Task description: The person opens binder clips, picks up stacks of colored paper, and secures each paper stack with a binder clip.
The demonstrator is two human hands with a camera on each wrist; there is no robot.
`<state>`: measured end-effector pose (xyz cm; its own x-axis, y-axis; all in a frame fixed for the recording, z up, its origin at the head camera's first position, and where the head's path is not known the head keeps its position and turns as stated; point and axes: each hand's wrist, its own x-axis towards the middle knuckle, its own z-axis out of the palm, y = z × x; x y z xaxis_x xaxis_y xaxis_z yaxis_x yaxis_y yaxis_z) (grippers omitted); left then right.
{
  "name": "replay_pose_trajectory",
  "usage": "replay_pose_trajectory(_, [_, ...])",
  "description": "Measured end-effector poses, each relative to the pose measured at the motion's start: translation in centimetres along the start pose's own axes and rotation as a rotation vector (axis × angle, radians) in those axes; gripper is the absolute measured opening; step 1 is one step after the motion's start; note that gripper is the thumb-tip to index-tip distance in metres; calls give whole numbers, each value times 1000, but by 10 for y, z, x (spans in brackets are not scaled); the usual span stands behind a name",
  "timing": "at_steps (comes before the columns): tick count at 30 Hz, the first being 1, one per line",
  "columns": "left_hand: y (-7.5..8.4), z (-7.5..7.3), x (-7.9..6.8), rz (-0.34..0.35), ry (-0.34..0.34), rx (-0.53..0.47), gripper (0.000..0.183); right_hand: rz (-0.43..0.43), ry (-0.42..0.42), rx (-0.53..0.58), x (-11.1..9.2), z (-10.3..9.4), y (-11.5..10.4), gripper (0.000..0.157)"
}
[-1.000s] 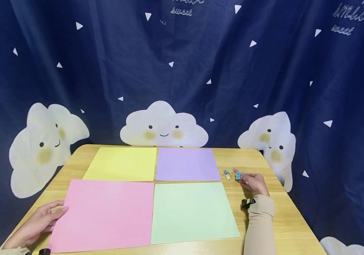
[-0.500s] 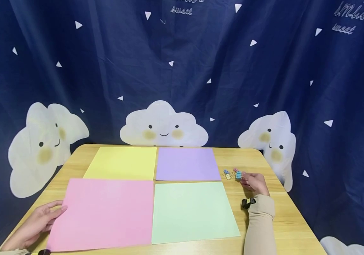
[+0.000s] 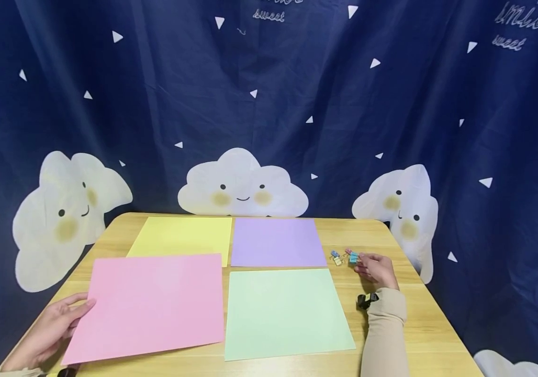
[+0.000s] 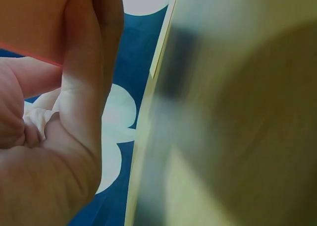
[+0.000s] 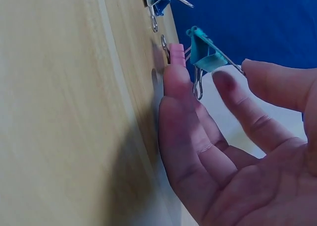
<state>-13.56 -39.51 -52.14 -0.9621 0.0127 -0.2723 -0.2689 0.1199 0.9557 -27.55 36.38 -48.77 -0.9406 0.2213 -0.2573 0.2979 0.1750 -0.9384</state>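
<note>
My left hand [image 3: 57,324] pinches the left edge of a pink sheet of paper [image 3: 151,306] between thumb and fingers. The sheet is lifted and slightly tilted, its far edge covering the near part of a yellow sheet [image 3: 181,235]. At the table's right side my right hand [image 3: 377,269] holds a teal binder clip [image 5: 205,55] by a wire handle, between thumb and index finger. Close to that clip are a pink binder clip [image 5: 177,54], a blue one [image 3: 334,253] and a pale yellow one [image 3: 337,261].
A purple sheet [image 3: 278,242] lies at the back of the wooden table [image 3: 419,324], with a light green sheet [image 3: 288,314] in front of it. Behind the table hangs a dark blue curtain [image 3: 269,125] with cloud prints.
The pink sheet has risen off the table and shifted slightly left and away, now overlapping the yellow sheet. The teal binder clip has turned a little in my right hand.
</note>
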Motion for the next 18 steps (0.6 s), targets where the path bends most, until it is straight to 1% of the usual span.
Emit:
replay_pose_trajectory(2, [2, 2, -1, -5, 39, 23, 30, 10, 9, 12, 1, 2, 0, 49])
replay_pose_trajectory(4, [4, 5, -1, -2, 61, 21, 27, 16, 19, 23, 2, 2, 0, 47])
replay_pose_trajectory(9, [7, 10, 1, -7, 74, -37, 25, 18, 24, 58, 3, 0, 0, 39])
replay_pose_trajectory(12, [8, 12, 2, 6, 81, -30, 26, 22, 37, 93, 3, 0, 0, 33])
replay_pose_trajectory(15, [8, 14, 4, 31, 78, -32, 26, 17, 47, 128, 3, -1, 1, 33])
replay_pose_trajectory(18, [10, 17, 7, 52, 72, -55, 25, 0, 55, 161, 1, -1, 1, 35])
